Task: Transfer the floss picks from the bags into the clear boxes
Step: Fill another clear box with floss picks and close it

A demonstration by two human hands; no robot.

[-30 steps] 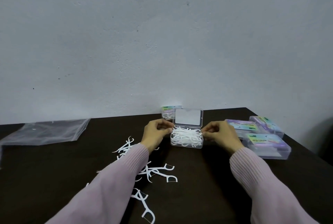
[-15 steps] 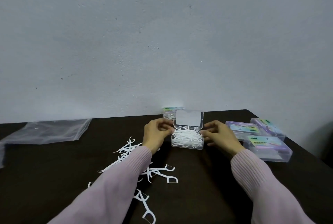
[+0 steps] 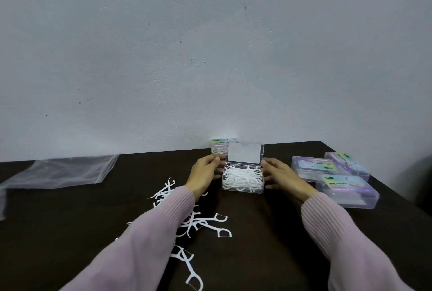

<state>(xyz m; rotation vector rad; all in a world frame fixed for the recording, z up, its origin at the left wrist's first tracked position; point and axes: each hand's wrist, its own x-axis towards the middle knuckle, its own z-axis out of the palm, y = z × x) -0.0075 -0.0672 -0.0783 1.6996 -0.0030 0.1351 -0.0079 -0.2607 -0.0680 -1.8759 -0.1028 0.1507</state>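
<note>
The picks, pinched a second ago, are released into the open clear box (image 3: 243, 180), now flanked by the left hand (image 3: 203, 172) and right hand (image 3: 281, 175) with fingers relaxed, so closing its lid (image 3: 244, 153) is judged next.

An open box (image 3: 243, 180) sits at mid-frame on the table (image 3: 58, 232), picks heaped in it, its lid (image 3: 244, 153) upright at its far edge. The left hand (image 3: 203, 173) and right hand (image 3: 284, 177) flank it — one at each side. Behind it, by the wall (image 3: 210, 45), stands a small box (image 3: 219, 146). Three shut boxes (image 3: 336, 177) cluster at right. Loose picks (image 3: 198, 223) lie lower centre; a bag (image 3: 63, 171) lies at left.
</note>
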